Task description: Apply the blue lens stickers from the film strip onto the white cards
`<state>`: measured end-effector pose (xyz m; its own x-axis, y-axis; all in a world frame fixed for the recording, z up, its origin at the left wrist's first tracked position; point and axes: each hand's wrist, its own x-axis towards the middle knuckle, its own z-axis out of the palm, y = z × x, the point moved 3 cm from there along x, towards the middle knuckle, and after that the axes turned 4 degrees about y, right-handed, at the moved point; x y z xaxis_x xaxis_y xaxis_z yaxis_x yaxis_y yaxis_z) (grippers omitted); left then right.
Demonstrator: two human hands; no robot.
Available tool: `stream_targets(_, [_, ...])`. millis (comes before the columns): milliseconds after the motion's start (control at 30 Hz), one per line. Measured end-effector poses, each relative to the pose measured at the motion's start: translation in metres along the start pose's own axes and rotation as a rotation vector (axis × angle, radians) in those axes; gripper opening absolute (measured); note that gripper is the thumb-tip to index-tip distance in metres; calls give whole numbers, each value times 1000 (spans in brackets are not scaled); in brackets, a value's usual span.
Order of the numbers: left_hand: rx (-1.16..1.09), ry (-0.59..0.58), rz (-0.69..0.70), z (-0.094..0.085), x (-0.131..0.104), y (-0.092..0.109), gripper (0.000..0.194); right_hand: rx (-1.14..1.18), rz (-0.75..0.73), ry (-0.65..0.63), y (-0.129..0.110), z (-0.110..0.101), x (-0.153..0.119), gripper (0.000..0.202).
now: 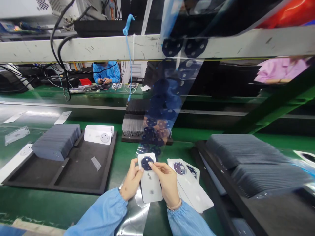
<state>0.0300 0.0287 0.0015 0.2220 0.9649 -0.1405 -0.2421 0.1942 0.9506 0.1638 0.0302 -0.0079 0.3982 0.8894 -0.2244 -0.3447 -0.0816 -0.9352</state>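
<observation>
Upright in front of me is a white phone back cover (151,190) with a dark round camera sticker (145,160) near its top and small dark print below. My left hand (131,183) pinches its left edge between thumb and fingers. On the right side my right hand (168,183) grips the cover, its thumb pressed on the sticker. Beside that hand, several white covers (194,191) with dark camera circles lie overlapped on the green bench. A clear film strip (169,98) carrying rows of dark stickers hangs down from the shelf beam behind the cover.
At left, a black tray (81,178) bears a row of grey panels (57,141) and white covers (98,135). Another black rack (133,137) of panels stands ahead. More grey panels (246,152) fill a tray at right. A blue coiled cord (129,55) hangs from above. Across the bench sits a person (110,72).
</observation>
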Motion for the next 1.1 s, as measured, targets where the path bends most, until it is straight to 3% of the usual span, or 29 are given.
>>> stream_targets(1100, [0,19,-25,1,-1,2,53,-28,-42,17,5,-1,0,34])
